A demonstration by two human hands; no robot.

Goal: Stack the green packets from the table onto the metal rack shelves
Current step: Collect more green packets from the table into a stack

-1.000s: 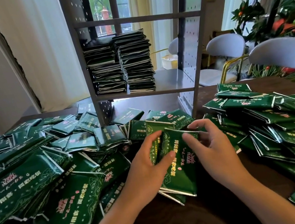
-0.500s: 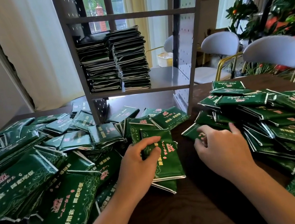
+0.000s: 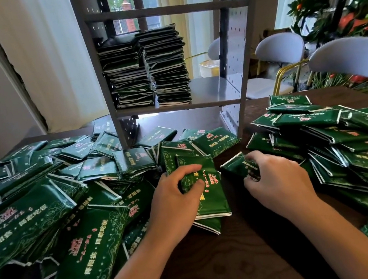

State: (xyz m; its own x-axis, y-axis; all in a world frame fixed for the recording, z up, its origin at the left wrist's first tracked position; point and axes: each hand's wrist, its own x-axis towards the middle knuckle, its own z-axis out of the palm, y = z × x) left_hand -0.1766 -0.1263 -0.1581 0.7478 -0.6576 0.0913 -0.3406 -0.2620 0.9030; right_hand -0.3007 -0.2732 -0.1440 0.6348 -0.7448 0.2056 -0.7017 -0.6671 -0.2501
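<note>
— Many green packets [image 3: 34, 213] are heaped on the left of the dark table [image 3: 235, 264]. What is held by the left hand [image 3: 176, 199]?

— A small stack of packets [image 3: 207, 191] is clasped at its upper left edge, fingers curled over the top and thumb pressed on the printed face; the rest of the stack lies to the right of that hand and toward the viewer.

— And further right?

— A single packet [image 3: 236, 164] is pinched by the right hand [image 3: 279, 179], at the fingertips just beyond the knuckles. A second heap [image 3: 348, 136] is spread beside it. Behind, two piles [image 3: 147, 70] are stacked on the metal rack [image 3: 209, 96] shelf.
</note>
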